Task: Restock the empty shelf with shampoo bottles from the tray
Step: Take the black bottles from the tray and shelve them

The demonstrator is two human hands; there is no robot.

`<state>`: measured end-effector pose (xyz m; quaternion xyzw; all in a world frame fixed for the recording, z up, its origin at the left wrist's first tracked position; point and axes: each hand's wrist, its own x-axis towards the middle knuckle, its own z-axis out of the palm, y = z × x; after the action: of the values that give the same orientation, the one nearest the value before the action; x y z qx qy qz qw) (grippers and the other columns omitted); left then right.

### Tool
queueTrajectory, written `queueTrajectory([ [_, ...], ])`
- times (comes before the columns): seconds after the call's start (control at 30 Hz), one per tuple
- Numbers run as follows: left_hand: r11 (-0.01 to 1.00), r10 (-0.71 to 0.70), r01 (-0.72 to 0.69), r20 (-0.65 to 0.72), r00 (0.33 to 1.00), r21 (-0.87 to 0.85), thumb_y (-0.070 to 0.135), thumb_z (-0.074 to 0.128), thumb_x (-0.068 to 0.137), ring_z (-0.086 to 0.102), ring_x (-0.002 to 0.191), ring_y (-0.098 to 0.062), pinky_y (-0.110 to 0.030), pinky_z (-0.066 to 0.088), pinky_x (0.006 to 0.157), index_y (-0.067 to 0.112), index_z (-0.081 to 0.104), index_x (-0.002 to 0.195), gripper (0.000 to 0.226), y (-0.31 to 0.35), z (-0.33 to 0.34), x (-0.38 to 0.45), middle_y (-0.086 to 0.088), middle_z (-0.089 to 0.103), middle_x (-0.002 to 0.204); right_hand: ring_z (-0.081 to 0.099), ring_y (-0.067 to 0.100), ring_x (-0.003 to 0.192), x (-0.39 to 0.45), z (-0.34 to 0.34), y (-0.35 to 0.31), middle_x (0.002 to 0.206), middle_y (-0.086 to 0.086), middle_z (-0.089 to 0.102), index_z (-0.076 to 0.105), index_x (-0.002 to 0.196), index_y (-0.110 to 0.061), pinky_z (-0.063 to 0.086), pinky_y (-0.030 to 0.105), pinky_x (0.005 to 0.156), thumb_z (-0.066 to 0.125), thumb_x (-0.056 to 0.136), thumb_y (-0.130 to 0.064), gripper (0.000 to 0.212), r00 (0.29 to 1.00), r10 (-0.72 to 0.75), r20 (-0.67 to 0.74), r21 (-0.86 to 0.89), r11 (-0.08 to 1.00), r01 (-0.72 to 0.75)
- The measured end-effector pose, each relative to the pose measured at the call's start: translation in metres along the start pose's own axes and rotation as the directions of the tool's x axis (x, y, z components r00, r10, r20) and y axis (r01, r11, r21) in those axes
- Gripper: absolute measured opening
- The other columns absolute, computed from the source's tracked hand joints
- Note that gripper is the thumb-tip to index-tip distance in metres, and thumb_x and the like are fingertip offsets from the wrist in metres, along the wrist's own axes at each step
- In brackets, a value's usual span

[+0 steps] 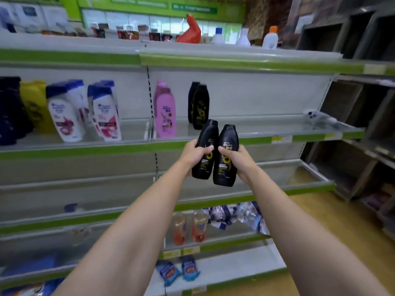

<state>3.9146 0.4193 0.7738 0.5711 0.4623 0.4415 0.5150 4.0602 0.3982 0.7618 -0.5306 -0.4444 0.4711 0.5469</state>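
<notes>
Item: two black shampoo bottles, upright, side by side before the shelf (245, 124); left hand (193, 151) grips one bottle (205, 150), right hand (237, 160) grips the other bottle (226, 154). Step: carrying to shelf. Next, likely: set both beside the shelved black pair (198, 104); tray unseen

The shelf (252, 124), grey with a green front strip, carries a pink bottle (164, 110) at its left end and two black bottles (199, 105) standing one behind the other just to its right. A white object (318, 118) lies near the right end.
</notes>
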Motion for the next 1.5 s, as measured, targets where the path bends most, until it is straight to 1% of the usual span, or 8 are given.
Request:
queueTrajectory([
  [0.2,0.989,0.146,-0.148,-0.087,0.985,-0.017,0.004,0.066,0.084,0.06,0.1,-0.024,-0.042,0.047,0.099,0.003,0.058,0.116,0.033,0.031,-0.007,0.059,-0.015,0.064,0.108,0.061,0.026,0.099,0.057,0.008,-0.038,0.118,0.015,0.059,0.039,0.128,-0.005,0.053,0.04,0.081,0.064,0.088,-0.013,0.048,0.992,-0.121,0.035,0.035,0.992,0.12],
  [0.33,0.98,0.191,-0.196,-0.142,0.971,-0.024,0.006,0.068,0.082,0.061,0.109,-0.029,-0.046,0.047,0.099,0.007,0.057,0.116,0.035,0.041,-0.012,0.095,-0.015,0.064,0.116,0.06,0.025,0.099,0.089,0.016,-0.059,0.114,0.011,0.058,0.039,0.12,-0.012,0.053,0.035,0.071,0.061,0.09,-0.012,0.037,0.985,-0.168,0.043,0.058,0.984,0.166],
  [0.47,0.979,0.184,-0.196,-0.186,0.965,-0.049,0.012,0.07,0.081,0.063,0.107,-0.03,-0.048,0.048,0.098,0.016,0.059,0.105,0.027,0.039,-0.015,0.123,-0.015,0.067,0.113,0.06,0.02,0.093,0.115,0.019,-0.073,0.104,0.003,0.059,0.039,0.117,-0.015,0.052,0.033,0.073,0.06,0.09,-0.01,0.034,0.975,-0.218,0.052,0.038,0.976,0.216],
  [0.8,0.987,0.136,-0.152,-0.248,0.959,-0.048,0.007,0.065,0.085,0.054,0.12,-0.027,-0.045,0.042,0.105,0.009,0.044,0.134,0.053,0.034,-0.009,0.133,-0.012,0.056,0.131,0.057,0.023,0.103,0.149,0.008,-0.063,0.104,0.001,0.057,0.035,0.122,-0.013,0.048,0.04,0.088,0.057,0.092,-0.01,0.037,0.971,-0.194,0.141,0.001,0.981,0.195],
  [1.07,0.956,0.126,-0.042,-0.275,0.953,0.292,0.006,0.061,0.088,0.053,0.12,-0.026,-0.026,0.041,0.089,0.003,0.043,0.129,0.045,0.031,-0.016,0.132,-0.013,0.057,0.129,0.053,0.023,0.108,0.161,0.003,-0.058,0.115,0.006,0.052,0.03,0.121,-0.015,0.043,0.04,0.098,0.056,0.092,-0.007,0.04,0.972,-0.144,0.186,-0.157,0.972,0.174],
  [1.2,0.887,0.185,-0.022,-0.311,0.932,0.462,0.017,0.063,0.089,0.054,0.119,-0.027,-0.033,0.044,0.097,0.008,0.048,0.128,0.043,0.031,-0.017,0.137,-0.011,0.059,0.128,0.054,0.026,0.112,0.16,0.001,-0.057,0.12,0.003,0.049,0.031,0.13,-0.014,0.043,0.048,0.102,0.058,0.092,-0.01,0.047,0.967,-0.172,0.188,-0.191,0.959,0.208],
  [1.4,0.874,0.185,0.008,-0.348,0.919,0.487,0.016,0.064,0.087,0.056,0.117,-0.028,-0.035,0.045,0.099,0.01,0.05,0.129,0.045,0.032,-0.015,0.151,-0.011,0.061,0.125,0.052,0.018,0.103,0.155,0.001,-0.053,0.117,0.0,0.048,0.031,0.137,-0.014,0.044,0.02,0.066,0.056,0.092,-0.005,0.052,0.955,-0.214,0.207,-0.201,0.946,0.255],
  [1.5,0.872,0.178,0.021,-0.356,0.918,0.49,0.015,0.066,0.086,0.058,0.116,-0.029,-0.038,0.047,0.101,0.01,0.052,0.128,0.045,0.03,-0.013,0.159,-0.013,0.063,0.123,0.053,0.019,0.106,0.156,0.007,-0.052,0.121,0.003,0.049,0.032,0.136,-0.013,0.049,0.025,0.071,0.055,0.093,-0.007,0.05,0.951,-0.207,0.23,-0.23,0.938,0.26],
])
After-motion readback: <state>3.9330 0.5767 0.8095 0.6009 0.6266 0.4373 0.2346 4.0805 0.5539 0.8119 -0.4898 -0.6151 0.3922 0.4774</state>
